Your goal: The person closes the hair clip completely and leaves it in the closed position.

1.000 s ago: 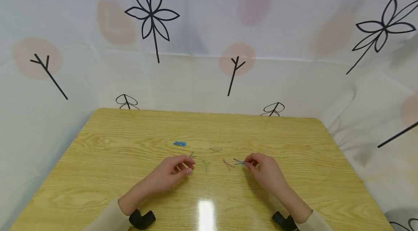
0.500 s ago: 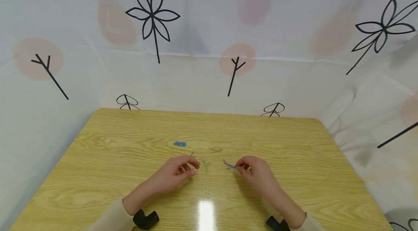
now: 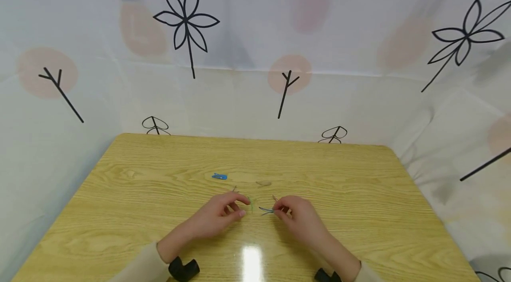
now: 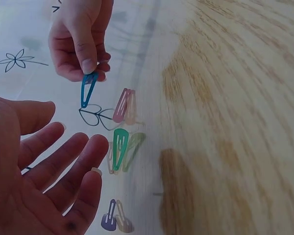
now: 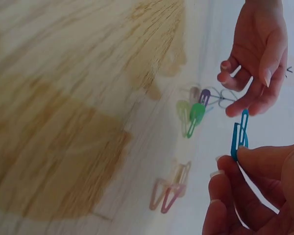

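Observation:
My right hand (image 3: 301, 217) pinches a blue snap hair clip (image 5: 240, 139) between thumb and fingertips, above the tabletop; the clip points toward the other hand. It appears sprung apart into two prongs. Facing it, my left hand (image 3: 219, 214) holds nothing, its fingers relaxed and spread apart. Between the hands lies a green hair clip (image 4: 120, 147), close to the left fingertips. A pink hair clip (image 4: 121, 106) lies by the right hand, partly hidden by it in the head view. Beyond the left fingers is a purple hair clip (image 4: 109, 219).
Another blue clip (image 3: 219, 176) lies farther back on the wooden table (image 3: 159, 162). A thin beige loop-like piece (image 3: 263, 183) is behind the green clip. The glossy top mirrors the clips. A patterned cloth (image 3: 235, 100) hangs along the table's back edge.
The right hand has carried the blue hair clip leftward and slightly nearer the body, past the pink one. My left hand has shifted a little to the right, toward the green clip.

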The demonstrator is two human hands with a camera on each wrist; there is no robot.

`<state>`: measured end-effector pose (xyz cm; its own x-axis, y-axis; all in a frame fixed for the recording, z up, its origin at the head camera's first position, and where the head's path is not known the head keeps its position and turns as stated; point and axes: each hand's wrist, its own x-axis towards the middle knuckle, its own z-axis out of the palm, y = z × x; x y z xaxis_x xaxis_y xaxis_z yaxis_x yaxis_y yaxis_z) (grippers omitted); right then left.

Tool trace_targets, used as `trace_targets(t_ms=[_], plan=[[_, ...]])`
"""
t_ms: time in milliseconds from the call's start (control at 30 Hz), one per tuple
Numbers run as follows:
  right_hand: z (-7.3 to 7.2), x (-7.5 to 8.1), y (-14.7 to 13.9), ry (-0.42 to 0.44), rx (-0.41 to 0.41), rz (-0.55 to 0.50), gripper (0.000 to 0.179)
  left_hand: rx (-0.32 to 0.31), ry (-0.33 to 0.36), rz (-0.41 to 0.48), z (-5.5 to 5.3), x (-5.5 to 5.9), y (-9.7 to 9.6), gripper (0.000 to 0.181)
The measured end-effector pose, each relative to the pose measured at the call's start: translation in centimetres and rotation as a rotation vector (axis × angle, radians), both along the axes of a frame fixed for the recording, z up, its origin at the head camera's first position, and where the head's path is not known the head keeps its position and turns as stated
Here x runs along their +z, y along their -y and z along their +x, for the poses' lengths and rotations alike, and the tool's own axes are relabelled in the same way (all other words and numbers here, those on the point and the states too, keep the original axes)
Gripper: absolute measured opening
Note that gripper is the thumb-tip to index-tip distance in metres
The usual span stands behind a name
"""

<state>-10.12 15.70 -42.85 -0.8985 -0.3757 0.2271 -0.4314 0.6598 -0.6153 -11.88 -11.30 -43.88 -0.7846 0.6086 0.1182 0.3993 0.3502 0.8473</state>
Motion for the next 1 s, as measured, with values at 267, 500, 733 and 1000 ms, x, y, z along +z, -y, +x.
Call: trace_targets(t_ms=[267, 500, 733, 1000], plan=[[0.1, 0.2, 1.1, 0.027, 0.081, -0.073, 0.010, -0.034, 0.002, 0.016, 0.0, -0.3, -0.4, 0.025], [-0.1, 0.0, 1.6, 0.012, 0.082, -0.067, 0.011, -0.042, 0.010, 0.029, 0.1, -0.5, -0.6, 0.019], [-0.1, -0.3, 2.0, -0.017, 0.070, -0.083, 0.012, -0.049, 0.003, 0.031, 0.0, -0.9, -0.9, 0.017], [0.1, -0.6, 2.6, -0.027, 0.055, -0.072, 0.013, 0.020, -0.066, -0.001, 0.0, -1.0, -1.3, 0.011]])
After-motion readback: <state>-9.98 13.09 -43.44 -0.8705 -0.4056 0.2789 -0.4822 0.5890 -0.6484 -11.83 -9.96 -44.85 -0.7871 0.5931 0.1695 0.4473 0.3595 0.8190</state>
